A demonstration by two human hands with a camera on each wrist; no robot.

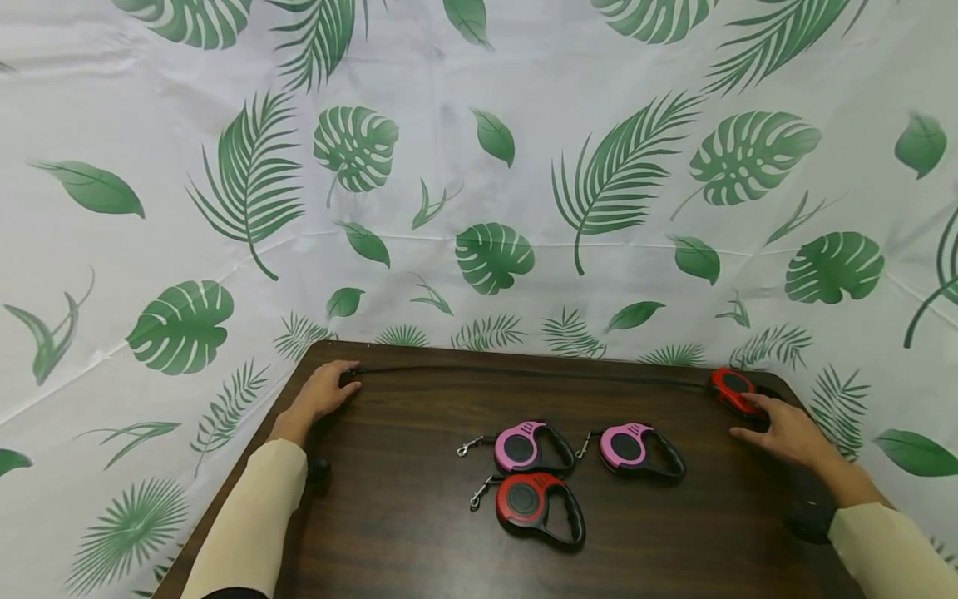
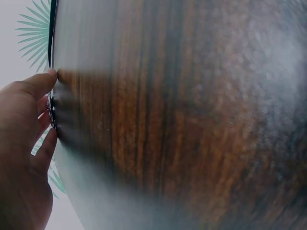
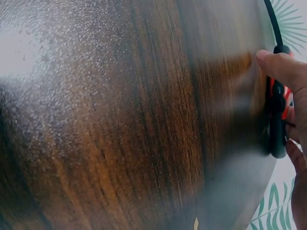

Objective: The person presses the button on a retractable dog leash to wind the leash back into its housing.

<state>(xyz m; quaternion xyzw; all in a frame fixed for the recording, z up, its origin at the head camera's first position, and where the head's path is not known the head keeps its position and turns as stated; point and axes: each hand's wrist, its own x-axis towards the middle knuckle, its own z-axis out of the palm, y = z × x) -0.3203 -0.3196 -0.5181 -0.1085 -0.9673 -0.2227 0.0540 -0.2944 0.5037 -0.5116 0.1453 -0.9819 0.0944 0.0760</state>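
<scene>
A red and black retractable dog leash (image 1: 732, 391) lies at the table's far right corner. My right hand (image 1: 786, 433) rests on it, fingers on its casing and thumb spread apart on the tabletop. Its black cord (image 1: 524, 372) runs pulled out along the far edge to the left corner. There my left hand (image 1: 325, 391) touches the cord's end with its fingertips, thumb held away from them. The metal clip (image 2: 52, 112) shows between thumb and fingers in the left wrist view. The right wrist view has the leash's black handle (image 3: 277, 124) beside my fingers.
Two pink and black leashes, one in the middle (image 1: 516, 448) and one right of it (image 1: 623, 447), lie on the brown wooden table (image 1: 404, 516). Another red leash (image 1: 521, 501) lies just nearer, clip leftward. A white leaf-print cloth (image 1: 427, 274) hangs behind the table.
</scene>
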